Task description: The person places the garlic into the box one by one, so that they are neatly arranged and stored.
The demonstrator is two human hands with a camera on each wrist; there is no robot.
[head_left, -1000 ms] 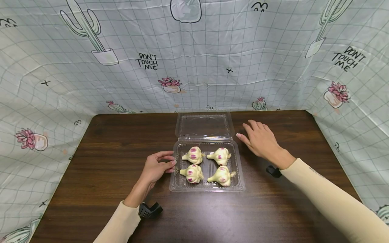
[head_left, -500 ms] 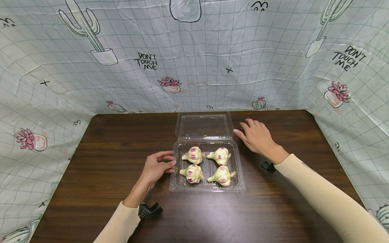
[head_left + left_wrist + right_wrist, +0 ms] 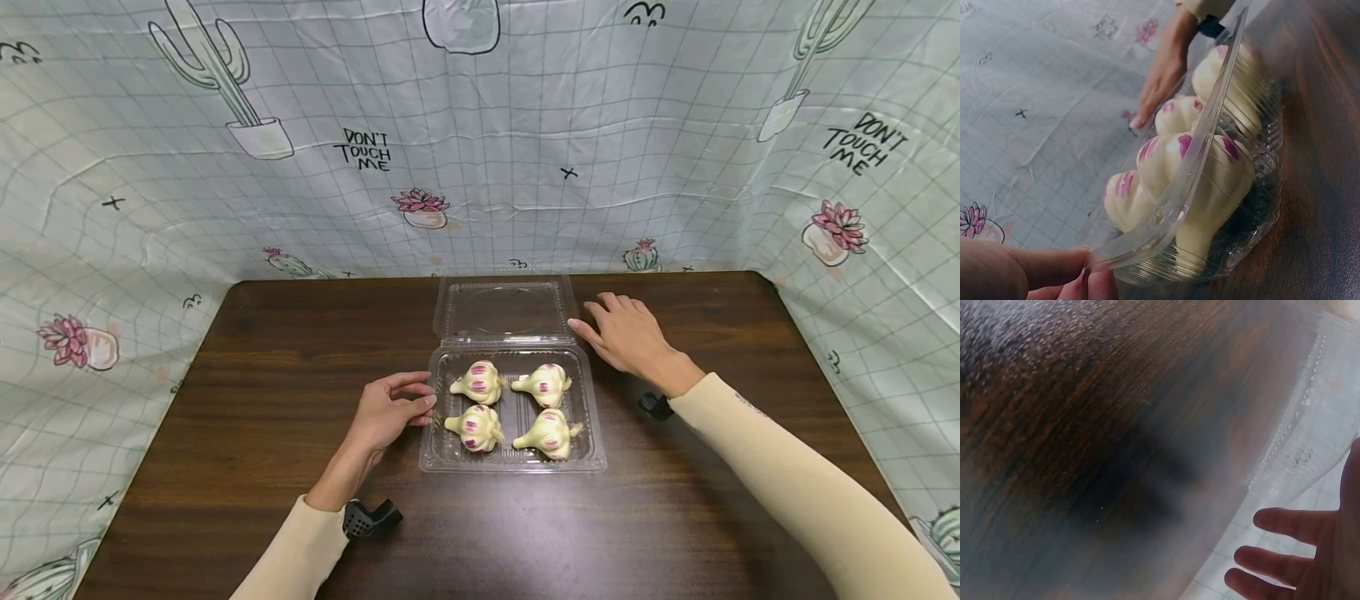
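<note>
A clear plastic clamshell container point(image 3: 517, 468) lies on the table with its lid point(image 3: 504, 310) folded back toward the curtain. Inside it sit several garlic bulbs point(image 3: 550, 435), whitish with purple streaks, two to a row. My left hand point(image 3: 382, 417) pinches the container's left rim between thumb and fingers; the left wrist view shows the thumb point(image 3: 1054, 265) on the rim's corner. Beside the lid's right edge is my right hand point(image 3: 630, 340), palm down, fingers spread and holding nothing. Its thumb tip overlaps the lid's edge in the head view.
The dark wooden table point(image 3: 285, 358) reaches back to a curtain point(image 3: 495, 125) printed with cacti, which also hangs along both sides. Black wrist straps point(image 3: 371, 518) sit on both wrists. A bright reflection lies on the table in front of the container.
My right hand has shifted left, closer to the lid, and slightly away from me. The left hand, the container and the garlic bulbs have stayed in place.
</note>
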